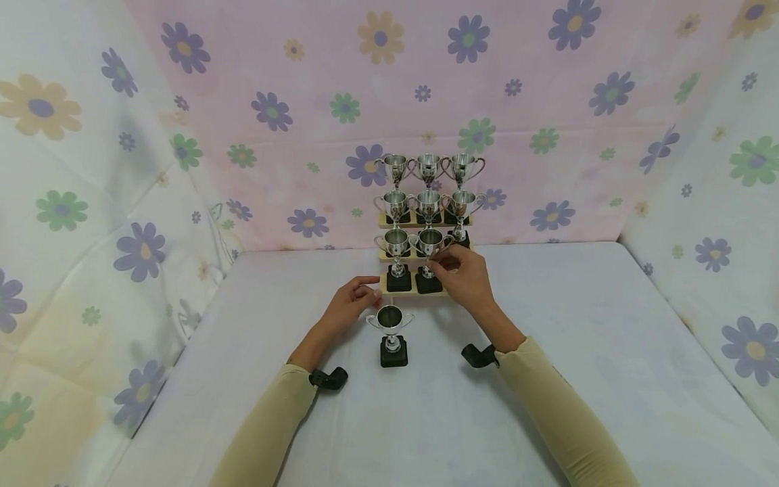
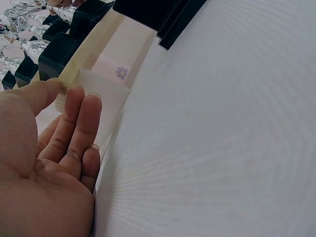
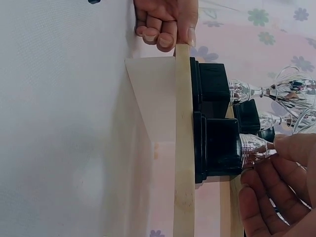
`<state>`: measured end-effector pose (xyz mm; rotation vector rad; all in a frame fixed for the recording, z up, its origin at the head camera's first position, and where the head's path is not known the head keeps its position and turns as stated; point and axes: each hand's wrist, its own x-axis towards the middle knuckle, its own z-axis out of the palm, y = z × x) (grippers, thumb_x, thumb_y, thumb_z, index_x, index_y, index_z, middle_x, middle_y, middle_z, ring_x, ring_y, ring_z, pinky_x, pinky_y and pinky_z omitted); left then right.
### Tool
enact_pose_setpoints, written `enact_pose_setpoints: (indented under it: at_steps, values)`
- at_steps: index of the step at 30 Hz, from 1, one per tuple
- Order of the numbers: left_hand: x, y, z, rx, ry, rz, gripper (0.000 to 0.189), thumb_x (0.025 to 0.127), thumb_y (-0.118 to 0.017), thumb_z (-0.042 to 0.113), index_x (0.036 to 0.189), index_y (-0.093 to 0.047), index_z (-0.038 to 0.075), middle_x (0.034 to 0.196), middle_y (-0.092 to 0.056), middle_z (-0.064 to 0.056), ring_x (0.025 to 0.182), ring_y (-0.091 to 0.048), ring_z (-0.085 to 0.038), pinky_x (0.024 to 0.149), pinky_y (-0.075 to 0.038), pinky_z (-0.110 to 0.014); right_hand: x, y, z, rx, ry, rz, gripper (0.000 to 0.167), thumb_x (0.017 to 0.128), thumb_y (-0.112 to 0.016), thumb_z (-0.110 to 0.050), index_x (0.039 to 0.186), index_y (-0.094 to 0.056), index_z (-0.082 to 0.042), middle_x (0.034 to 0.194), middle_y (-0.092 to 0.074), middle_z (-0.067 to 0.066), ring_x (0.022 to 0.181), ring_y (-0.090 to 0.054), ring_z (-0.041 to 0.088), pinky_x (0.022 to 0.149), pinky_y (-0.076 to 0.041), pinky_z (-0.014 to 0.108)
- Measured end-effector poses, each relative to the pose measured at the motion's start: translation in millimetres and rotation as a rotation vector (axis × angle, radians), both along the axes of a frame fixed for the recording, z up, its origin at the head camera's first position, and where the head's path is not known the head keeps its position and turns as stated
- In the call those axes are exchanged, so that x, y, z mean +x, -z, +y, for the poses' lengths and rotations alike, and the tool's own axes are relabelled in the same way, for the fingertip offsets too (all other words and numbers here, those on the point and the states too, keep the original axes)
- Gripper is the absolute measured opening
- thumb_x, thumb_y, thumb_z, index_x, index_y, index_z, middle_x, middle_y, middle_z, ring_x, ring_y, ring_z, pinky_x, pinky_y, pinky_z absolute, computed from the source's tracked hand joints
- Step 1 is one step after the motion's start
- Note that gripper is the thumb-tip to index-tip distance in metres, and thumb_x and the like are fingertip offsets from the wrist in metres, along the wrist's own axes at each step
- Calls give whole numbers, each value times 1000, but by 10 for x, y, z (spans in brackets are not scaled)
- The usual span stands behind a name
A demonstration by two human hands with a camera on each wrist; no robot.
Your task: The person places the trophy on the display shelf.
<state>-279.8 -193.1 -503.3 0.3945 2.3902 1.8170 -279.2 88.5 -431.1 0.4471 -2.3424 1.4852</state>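
Note:
My right hand (image 1: 465, 276) pinches the stem of a small silver trophy cup (image 1: 431, 242), whose black base rests on the lowest step of a tiered wooden stand (image 3: 184, 197). At that step's left end, my left hand (image 2: 64, 143) grips the board edge, thumb on top and fingers below. Another trophy cup (image 1: 397, 241) stands upright beside the held one, on its left. Higher steps carry several more matching cups. In front of the stand, a single two-handled trophy (image 1: 393, 350) stands upright on the table, to the right of my left wrist.
A white cloth covers the table (image 1: 584, 325). Behind it hangs a pink flowered cloth (image 1: 304, 162), and flowered white cloth (image 1: 109, 203) hangs at both sides. Dark wrist cameras (image 1: 328, 379) sit on both forearms.

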Motion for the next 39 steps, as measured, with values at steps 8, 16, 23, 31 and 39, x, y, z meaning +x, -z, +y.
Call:
enact_pose_setpoints:
  at_steps: [8,16,23,31,39]
  values:
    - [5,-10,6,9,1,-6,44,108,-65,17,149,-54,4,110,-74,-26,104,-72,-41,98,-50,-32,11,-5,-4,-1,3,-4,12,95,-80,-9,104,-77,-2,103,-75,12,91,-74,27,85,-60,44]
    - [18,-25,0,-2,4,-5,43,108,-66,20,147,-56,6,107,-75,-23,101,-73,-35,98,-50,-31,24,-5,-4,3,-4,-5,11,95,-79,-7,105,-76,-2,104,-76,12,91,-74,26,85,-60,43]
    - [14,-21,0,-8,11,3,43,108,-66,20,147,-56,6,107,-75,-23,101,-73,-37,102,-49,-34,22,-12,1,0,-9,-7,12,95,-79,-8,105,-76,-2,104,-76,12,91,-74,26,84,-60,43]
    - [4,-20,5,-10,10,-2,43,108,-66,20,147,-56,7,108,-75,-25,101,-74,-36,109,-45,-46,24,-9,13,-3,-13,-16,13,94,-80,-9,105,-76,-2,103,-75,13,91,-74,27,85,-60,45]
    - [4,-13,-5,-14,13,0,43,108,-65,22,148,-56,8,108,-75,-23,94,-75,-23,109,-45,-46,73,-31,81,24,4,-80,18,95,-81,-17,107,-73,-5,103,-74,11,93,-71,26,87,-59,42]
